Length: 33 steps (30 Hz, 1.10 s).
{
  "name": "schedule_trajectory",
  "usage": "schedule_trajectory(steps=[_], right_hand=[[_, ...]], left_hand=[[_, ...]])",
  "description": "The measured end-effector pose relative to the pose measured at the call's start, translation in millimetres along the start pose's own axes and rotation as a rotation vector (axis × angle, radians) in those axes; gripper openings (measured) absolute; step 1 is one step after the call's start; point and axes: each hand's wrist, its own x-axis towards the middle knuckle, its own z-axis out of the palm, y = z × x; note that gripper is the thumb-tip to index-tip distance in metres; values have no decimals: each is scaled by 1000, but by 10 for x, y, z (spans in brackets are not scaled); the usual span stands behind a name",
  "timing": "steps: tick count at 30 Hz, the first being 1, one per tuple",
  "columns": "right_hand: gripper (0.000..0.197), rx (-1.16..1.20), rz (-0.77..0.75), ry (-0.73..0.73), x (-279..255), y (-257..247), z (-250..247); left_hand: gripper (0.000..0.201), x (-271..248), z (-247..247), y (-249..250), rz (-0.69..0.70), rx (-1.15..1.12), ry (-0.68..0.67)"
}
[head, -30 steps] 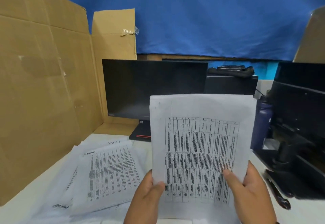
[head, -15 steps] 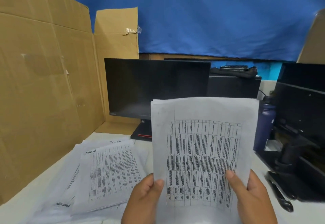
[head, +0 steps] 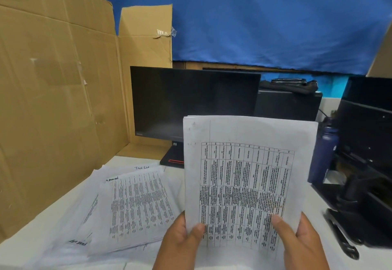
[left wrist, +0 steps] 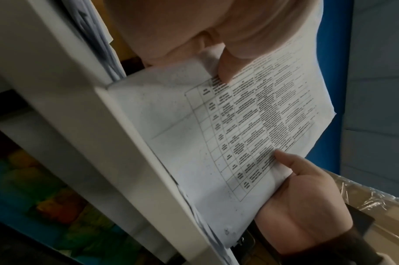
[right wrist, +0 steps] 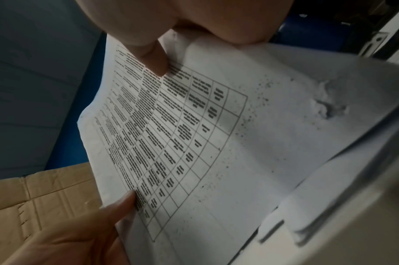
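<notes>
Paper stack [head: 244, 174], white, table-printed, is pinched by left hand [head: 180, 242] and right hand [head: 301, 246].

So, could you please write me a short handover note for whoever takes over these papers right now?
Left hand: pinches the held sheets at the lower left edge, thumb on front.
Right hand: pinches them at the lower right, thumb on front.
Sheets: several together, upright, printed grid facing you, in front of the monitor.
Done: a pile of similar sheets lies on the table, left of the hands.
Left: probably sort the held sheets, perhaps onto that pile.
</notes>
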Motion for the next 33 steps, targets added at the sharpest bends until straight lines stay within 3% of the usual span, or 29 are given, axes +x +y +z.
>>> schedule_trajectory(steps=[3, 4, 6, 7, 11, 13, 15, 16, 19, 21, 23, 26, 28, 29, 31, 33], right_hand=[[75, 10, 17, -25, 17, 73, -31], [69, 13, 5, -22, 23, 75, -42], [24, -12, 5, 2, 16, 26, -27], [14, -57, 13, 17, 40, 36, -32], [29, -262, -19, -55, 142, -77, -36], [53, -424, -149, 34, 202, -204, -34], [85, -705, -456, 162, 230, -419, -40], [89, -809, -629, 176, 207, -573, -28], [79, -991, -931, -88, 78, -996, 100], [80, -1220, -998, -258, 46, -1100, 235], [75, -1480, -921, -245, 75, -1164, 382], [20, -1607, -878, -125, 214, -1202, 529], [22, -1585, -811, -167, 314, -1210, 529], [21, -1535, -751, -166, 366, -1205, 496], [14, -1334, -614, -124, 488, -1189, 350], [10, -1016, -483, -70, 568, -1189, 162]], left_hand=[[30, -31, 22, -5, -54, -38, -9], [29, -37, 41, -19, -65, -28, -21], [23, -44, 74, -40, -76, 41, -3], [20, -44, 79, -24, -76, 72, 31], [15, -8, -23, 166, -14, 137, 105], [17, 31, -161, 355, 66, 200, 164], [26, 84, -335, 570, 156, 407, 211], [31, 119, -416, 702, 216, 535, 212], [34, 216, -570, 1088, 439, 981, 156], [28, 203, -551, 1356, 561, 1193, 95], [22, 192, -475, 1572, 724, 1331, 65], [19, 171, -316, 1727, 897, 1525, 125], [6, 201, -277, 1785, 957, 1568, 238], [17, 233, -291, 1797, 966, 1519, 308], [80, 272, -375, 1789, 875, 1377, 410], [113, 229, -441, 1742, 726, 1002, 438]])
